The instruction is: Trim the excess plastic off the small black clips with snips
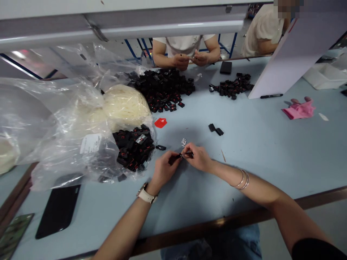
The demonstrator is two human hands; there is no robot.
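My left hand [166, 167], with a white-strapped watch on its wrist, is closed on a small black plastic part [179, 156]. My right hand [200, 157] meets it there, fingers pinched around a slim dark tool [189, 155] that looks like tweezers. Its tip touches or nearly touches the black part. Just beyond my fingertips lies a little heap of tiny white pieces [184, 142]. One loose black part [161, 147] rests to the left, beside a clear bag holding many black parts with red marks [135, 148]. Two more black parts [216, 129] lie ahead to the right.
A large pile of black parts [165, 86] and a smaller pile [233, 86] lie farther back. A bag of cream-coloured pieces [127, 104], a red tag [161, 123], a pink glove-like item [299, 109] and a dark tablet-like slab [59, 209] surround the work area. A co-worker [187, 50] sits opposite.
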